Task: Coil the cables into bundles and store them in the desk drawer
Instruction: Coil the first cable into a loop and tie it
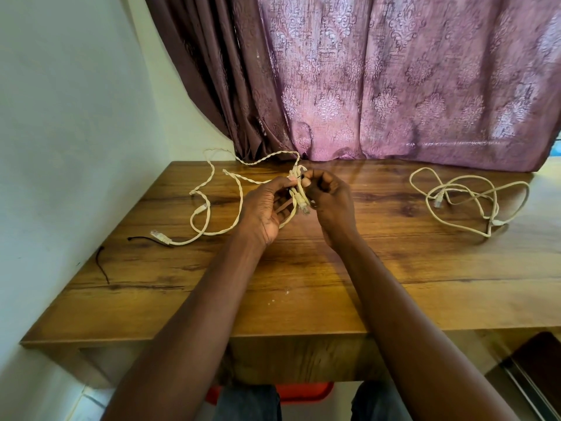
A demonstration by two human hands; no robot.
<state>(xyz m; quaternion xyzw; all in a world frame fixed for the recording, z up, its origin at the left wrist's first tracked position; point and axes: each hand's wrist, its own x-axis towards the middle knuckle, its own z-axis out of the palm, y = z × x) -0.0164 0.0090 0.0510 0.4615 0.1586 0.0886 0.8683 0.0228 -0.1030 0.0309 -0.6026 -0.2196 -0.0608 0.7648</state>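
- No container shows with anything in it; the cables lie loose on the wooden tabletop (pixel 303 268), and the panel under its near edge shows no contents.
- No brand, label or readable writing can be made out on any cable or plug.
- Both forearms reach out from the near edge to the middle of the tabletop, with the hands raised just above the wood and close together.
- The left hand (pixel 264 208) is turned palm inward, its fingers curled round a few strands of the cream twisted cable (pixel 212 177), thumb and fingertips pinching near the top of the bunch.
- The right hand (pixel 329 199) is curled, back toward the camera, its fingertips pinching the same bunch opposite the left; a clear plug (pixel 303 206) hangs between the two hands.
- The rest of the twisted cable trails toward the far left corner and loops back along the left edge, ending in a plug (pixel 159 237).
- A second cream cable (pixel 467 199) lies in a loose tangle near the far right corner, well apart from the hands.
- Two dark ties lie by the left edge: one (pixel 139 238) beside the left plug, the other (pixel 101 264) nearer.
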